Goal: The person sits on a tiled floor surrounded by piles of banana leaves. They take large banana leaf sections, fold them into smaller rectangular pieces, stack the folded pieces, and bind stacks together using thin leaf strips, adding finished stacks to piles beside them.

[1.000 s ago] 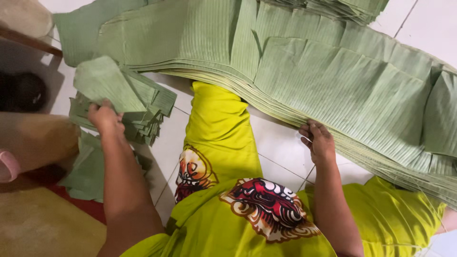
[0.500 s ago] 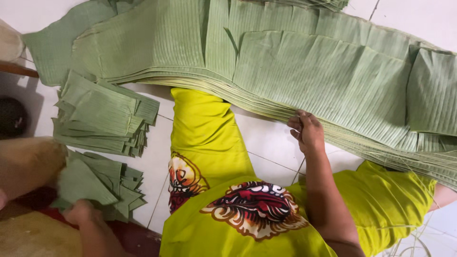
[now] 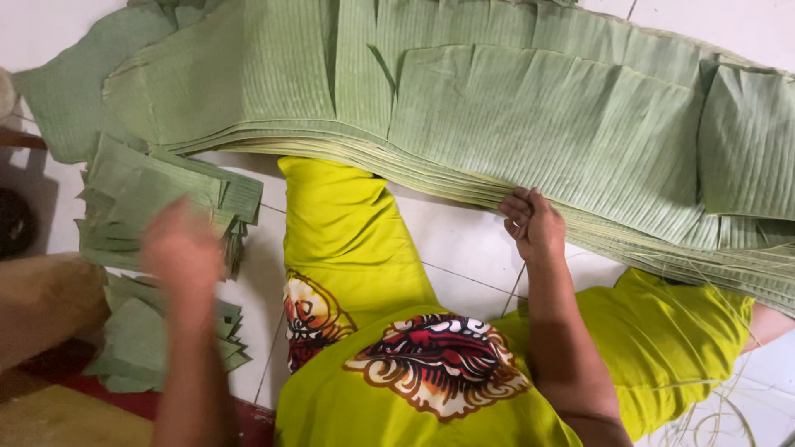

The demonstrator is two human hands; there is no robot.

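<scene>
Banana-leaf sheets [image 3: 530, 132] lay in a broad, layered stack across the white tiled floor [image 3: 464, 248], just beyond the right hand [image 3: 534, 222] and reaching far to either side of it; stacking the sheets flat with their near edges roughly aligned probably kept single layers easy to pick out. The right hand rested at that near edge, fingers curled and knuckles up, fingertips tucked against or under the lowest layers, apparently pinching a thin edge, though how many sheets it gripped could not be told. Its forearm ran straight up from the lap in yellow-green printed clothing [image 3: 431, 389]. The left hand [image 3: 178, 248] was motion-blurred, raised in front of a small pile of cut leaf pieces [image 3: 149, 199], with a second pile [image 3: 137, 348] below it; whether it was open, closed or holding anything could not be told. Sorting by size probably explained the separate piles.
</scene>
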